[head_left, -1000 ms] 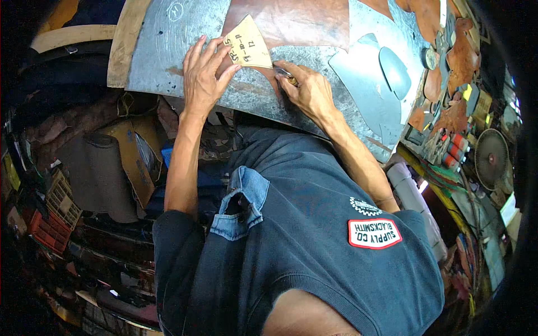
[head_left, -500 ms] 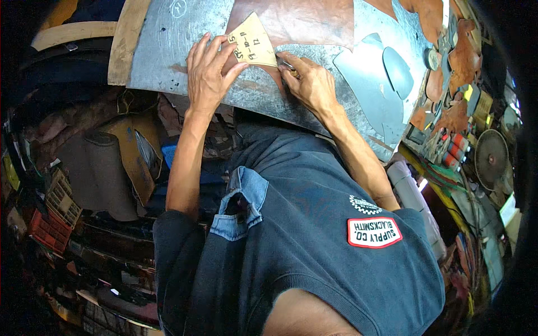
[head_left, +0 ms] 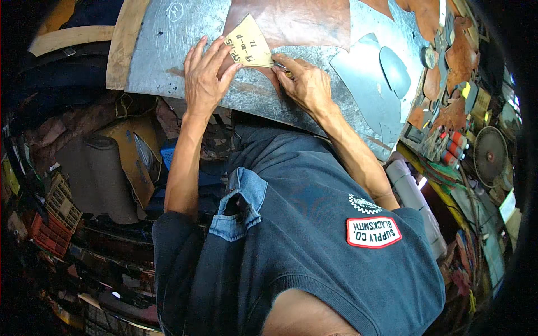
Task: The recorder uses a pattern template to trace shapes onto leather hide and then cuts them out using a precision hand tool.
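Observation:
A cream pattern piece (head_left: 253, 47) with handwriting lies on a brown sheet of leather (head_left: 308, 25) on the grey metal-topped table (head_left: 162, 50). My left hand (head_left: 206, 75) rests flat on the pattern's left side with fingers spread, pressing it down. At the pattern's lower right corner, my right hand (head_left: 305, 84) is closed around a small knife (head_left: 287, 73), its metal tip against the leather beside the pattern's edge. The fingers hide much of the handle. A narrow brown tongue of leather shows between the hands.
Grey cut sheets (head_left: 364, 78) lie right of my right hand, with a round tin (head_left: 429, 57) beyond. Brown leather scraps (head_left: 462, 53), red-capped bottles (head_left: 453, 148) and a fan (head_left: 491, 157) are at far right. A grey roll (head_left: 109, 173) stands below the table's left edge.
My right hand and the knife have shifted slightly left. The pattern, leather and my left hand also appear a little further left in view; the left hand keeps its hold on the pattern.

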`<control>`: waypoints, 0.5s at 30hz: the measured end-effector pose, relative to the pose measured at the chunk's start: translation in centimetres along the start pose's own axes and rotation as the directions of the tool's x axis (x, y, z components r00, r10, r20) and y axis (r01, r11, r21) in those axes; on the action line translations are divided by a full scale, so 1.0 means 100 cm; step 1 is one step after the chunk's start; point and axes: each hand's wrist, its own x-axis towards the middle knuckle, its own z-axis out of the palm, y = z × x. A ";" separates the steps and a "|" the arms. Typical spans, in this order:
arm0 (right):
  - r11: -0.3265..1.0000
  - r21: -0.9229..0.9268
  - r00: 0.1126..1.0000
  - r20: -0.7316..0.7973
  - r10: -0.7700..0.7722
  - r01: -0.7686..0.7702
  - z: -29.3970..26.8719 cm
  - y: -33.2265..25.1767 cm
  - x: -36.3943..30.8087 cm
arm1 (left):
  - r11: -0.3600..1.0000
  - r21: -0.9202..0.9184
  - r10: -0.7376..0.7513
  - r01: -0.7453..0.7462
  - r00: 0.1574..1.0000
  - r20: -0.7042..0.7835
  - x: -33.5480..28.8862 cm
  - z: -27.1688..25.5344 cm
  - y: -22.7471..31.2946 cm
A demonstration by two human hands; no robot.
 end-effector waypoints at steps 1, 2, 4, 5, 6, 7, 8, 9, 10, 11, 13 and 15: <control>1.000 0.000 1.000 -0.001 0.000 0.000 0.001 0.000 0.000 | 1.000 0.001 -0.002 0.002 1.000 0.001 0.000 0.001 -0.002; 1.000 -0.013 0.999 -0.027 -0.021 0.021 0.003 0.001 0.000 | 1.000 0.001 -0.004 0.004 1.000 0.003 0.000 0.001 -0.002; 0.999 -0.026 0.998 -0.053 -0.043 0.042 0.003 0.001 -0.001 | 1.000 -0.012 -0.007 0.007 1.000 -0.002 0.000 0.001 -0.001; 0.999 -0.024 0.999 -0.040 -0.025 0.024 0.002 -0.002 -0.001 | 1.000 -0.021 -0.011 0.011 1.000 -0.007 0.000 0.000 -0.001; 1.000 -0.022 1.000 -0.026 -0.007 0.006 0.001 -0.003 0.000 | 1.000 -0.017 -0.013 0.013 1.000 -0.007 -0.001 0.000 -0.001; 1.000 -0.019 1.000 -0.025 -0.011 0.010 0.001 -0.004 -0.001 | 1.000 -0.013 -0.010 0.010 1.000 -0.009 -0.002 0.001 -0.002; 0.999 -0.036 1.000 -0.025 -0.007 0.006 0.001 -0.004 0.000 | 1.000 -0.008 -0.008 0.008 1.000 -0.010 -0.001 0.001 -0.002; 0.999 -0.053 1.000 -0.025 -0.003 0.001 0.001 -0.003 -0.001 | 1.000 -0.002 -0.009 0.009 1.000 -0.011 -0.001 0.001 -0.003; 0.999 -0.049 1.000 -0.024 -0.007 0.005 0.001 -0.003 -0.001 | 1.000 -0.008 -0.010 0.010 1.000 -0.009 -0.001 0.002 -0.003; 0.999 -0.050 1.000 -0.027 -0.007 0.006 0.002 -0.003 -0.001 | 1.000 -0.014 -0.011 0.011 1.000 -0.008 -0.001 0.002 -0.002; 0.999 -0.048 1.000 -0.029 -0.010 0.009 0.003 -0.002 -0.001 | 1.000 -0.019 -0.010 0.010 1.000 -0.008 -0.002 0.001 -0.002; 0.999 -0.035 0.999 -0.036 -0.023 0.022 0.003 -0.001 -0.002 | 0.999 -0.033 -0.016 0.016 1.000 -0.002 -0.002 0.001 -0.002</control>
